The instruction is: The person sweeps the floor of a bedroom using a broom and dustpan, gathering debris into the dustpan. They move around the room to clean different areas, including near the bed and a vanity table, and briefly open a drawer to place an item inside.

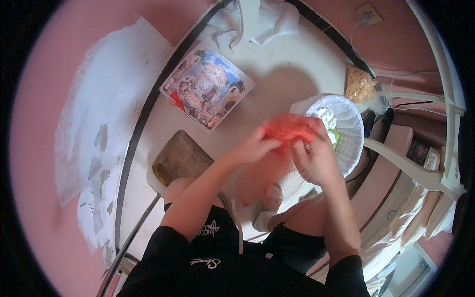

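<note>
A bright red, mesh-like piece of material (289, 127) stretches between my two hands, above the floor and just left of a bin. Motion blurs it, so its exact kind does not show. My left hand (262, 147) grips its left end with curled fingers. At the other end, my right hand (316, 154) pinches it, thumb and fingers close together, in front of the bin's left side. The round bin (354, 129) has a white liner and holds crumpled white and green scraps.
A square box with a colourful picture (208, 86) lies on the floor, a red strip (176, 100) at its corner. Nearer is a worn brown pad (181, 157). A clear bag of tan pieces (360, 85) stands behind the bin; a white curved frame (408, 168) is at right.
</note>
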{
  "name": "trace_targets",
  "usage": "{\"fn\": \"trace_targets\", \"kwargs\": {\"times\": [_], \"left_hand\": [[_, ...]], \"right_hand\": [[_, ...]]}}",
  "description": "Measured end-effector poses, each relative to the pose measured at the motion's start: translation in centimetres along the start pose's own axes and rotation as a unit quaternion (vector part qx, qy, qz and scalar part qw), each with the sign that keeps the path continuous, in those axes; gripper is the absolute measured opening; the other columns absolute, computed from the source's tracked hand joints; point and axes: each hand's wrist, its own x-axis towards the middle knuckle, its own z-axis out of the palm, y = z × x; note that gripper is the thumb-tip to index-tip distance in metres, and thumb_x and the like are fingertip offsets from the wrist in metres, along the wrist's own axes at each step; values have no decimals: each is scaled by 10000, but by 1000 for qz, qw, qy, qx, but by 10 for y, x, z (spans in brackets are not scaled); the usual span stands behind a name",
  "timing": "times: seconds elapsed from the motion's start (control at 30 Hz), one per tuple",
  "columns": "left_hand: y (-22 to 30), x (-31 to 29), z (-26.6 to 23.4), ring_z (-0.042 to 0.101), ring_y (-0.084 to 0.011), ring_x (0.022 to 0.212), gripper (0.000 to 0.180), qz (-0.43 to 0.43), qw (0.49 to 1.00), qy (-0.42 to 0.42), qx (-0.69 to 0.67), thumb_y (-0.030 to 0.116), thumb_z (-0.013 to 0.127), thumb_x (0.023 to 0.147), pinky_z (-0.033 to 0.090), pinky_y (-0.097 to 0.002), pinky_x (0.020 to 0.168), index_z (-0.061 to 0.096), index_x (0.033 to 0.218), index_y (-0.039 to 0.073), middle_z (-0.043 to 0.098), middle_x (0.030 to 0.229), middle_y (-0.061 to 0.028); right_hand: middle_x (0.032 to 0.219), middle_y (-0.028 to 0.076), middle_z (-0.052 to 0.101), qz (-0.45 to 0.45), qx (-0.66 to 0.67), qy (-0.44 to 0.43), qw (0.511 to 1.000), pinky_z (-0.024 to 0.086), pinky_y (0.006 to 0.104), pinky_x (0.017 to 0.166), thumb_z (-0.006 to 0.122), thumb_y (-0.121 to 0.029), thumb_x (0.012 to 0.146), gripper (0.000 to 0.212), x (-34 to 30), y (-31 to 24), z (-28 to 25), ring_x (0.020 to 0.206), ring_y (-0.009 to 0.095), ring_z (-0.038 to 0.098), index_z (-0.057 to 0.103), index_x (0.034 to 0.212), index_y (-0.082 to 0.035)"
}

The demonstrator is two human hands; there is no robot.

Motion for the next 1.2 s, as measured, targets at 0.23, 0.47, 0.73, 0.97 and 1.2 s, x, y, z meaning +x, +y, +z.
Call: {"fn": "trace_targets", "kwargs": {"times": [0.23,0.47,0.73,0.97,1.2], "left_hand": [[3,-3,-19,595,-247,1106,342,51,930,135,-337,226,443,990,493,-391,950,538,1263,42,594,1239,-124],[66,-36,16,567,-256,1161,393,22,894,44,-445,273,453,977,427,-401,1029,536,1258,12,582,1274,-132],[195,2,90,573,-283,1030,505,234,921,180,254,441,532,967,448,-384,908,566,1188,-11,610,1080,-193],[367,41,154,683,-224,855,759,186,967,142,105,638,421,931,563,-334,589,568,1146,-76,653,1002,-157],[364,45,158,685,-180,781,612,168,962,167,133,542,438,946,538,-312,570,603,1037,-41,659,878,-102]], "right_hand": [[1441,245,349,-101,-21,-89,991,329,504,1100,765,-382,759,690,30,-39,24,1348,436,323,481,1336,-131],[1283,196,545,-79,64,-1,995,468,432,954,671,-274,857,483,32,-21,-3,1140,368,556,516,1293,-136],[1172,187,609,51,351,344,869,506,340,882,567,-154,920,331,-11,-16,-44,1067,260,608,501,1215,-18],[1191,151,609,63,166,327,928,449,372,974,606,-156,908,419,-47,-38,-132,1103,292,585,503,1289,-15],[1105,149,640,45,191,378,905,467,356,936,553,-77,914,285,-71,-74,-185,1065,254,610,543,1187,5]]}}
